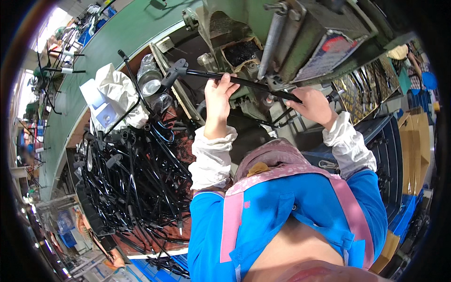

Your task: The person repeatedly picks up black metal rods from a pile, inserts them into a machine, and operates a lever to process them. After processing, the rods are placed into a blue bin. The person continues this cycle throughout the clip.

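Where the right hand (311,107) curls its fingers closely around the black rod (249,83), that end is hidden; whether the rod touches the press (324,42) cannot be told. The rod slants along the press's near side, its joint (176,70) farther left. Left of the press, the left hand (218,96) pinches the shaft, fingertips nearly together. Both forearms reach toward the press. Also to its left, tangled rods (136,178) lie heaped beside a green table (112,37), partly cut off.
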Demonstrator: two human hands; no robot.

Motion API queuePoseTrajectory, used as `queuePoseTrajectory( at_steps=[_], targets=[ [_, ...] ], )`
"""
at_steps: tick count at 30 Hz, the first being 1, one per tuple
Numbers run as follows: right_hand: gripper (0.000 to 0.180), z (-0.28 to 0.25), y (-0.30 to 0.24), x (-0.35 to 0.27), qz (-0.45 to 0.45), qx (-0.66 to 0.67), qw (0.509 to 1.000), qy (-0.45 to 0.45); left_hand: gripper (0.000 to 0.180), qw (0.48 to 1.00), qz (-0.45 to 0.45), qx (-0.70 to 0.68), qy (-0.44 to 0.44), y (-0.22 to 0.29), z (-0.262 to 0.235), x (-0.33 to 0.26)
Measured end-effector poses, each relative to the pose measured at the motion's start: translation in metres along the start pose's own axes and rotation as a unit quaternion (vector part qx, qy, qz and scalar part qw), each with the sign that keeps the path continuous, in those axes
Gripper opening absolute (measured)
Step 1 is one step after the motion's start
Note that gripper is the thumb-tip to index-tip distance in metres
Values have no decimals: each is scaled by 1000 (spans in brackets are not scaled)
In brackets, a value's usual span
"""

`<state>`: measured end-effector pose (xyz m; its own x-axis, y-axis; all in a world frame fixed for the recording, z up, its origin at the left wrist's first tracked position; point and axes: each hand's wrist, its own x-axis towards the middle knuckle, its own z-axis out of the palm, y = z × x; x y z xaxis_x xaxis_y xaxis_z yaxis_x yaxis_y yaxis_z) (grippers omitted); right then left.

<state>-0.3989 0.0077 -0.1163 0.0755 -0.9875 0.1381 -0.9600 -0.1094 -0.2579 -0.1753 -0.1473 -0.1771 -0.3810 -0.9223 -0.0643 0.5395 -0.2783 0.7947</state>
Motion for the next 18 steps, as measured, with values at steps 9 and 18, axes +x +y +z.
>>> queuePoseTrajectory(
  at_steps=[9,18],
  targets=[
    [33,-23,-24,-17,199,408,849,-270,24,993,-37,-30,-111,-13,-9,-32],
    [22,-29,-53,-36,210,349,886,-222,10,891,225,394,-11,-47,-21,52]
  ],
)
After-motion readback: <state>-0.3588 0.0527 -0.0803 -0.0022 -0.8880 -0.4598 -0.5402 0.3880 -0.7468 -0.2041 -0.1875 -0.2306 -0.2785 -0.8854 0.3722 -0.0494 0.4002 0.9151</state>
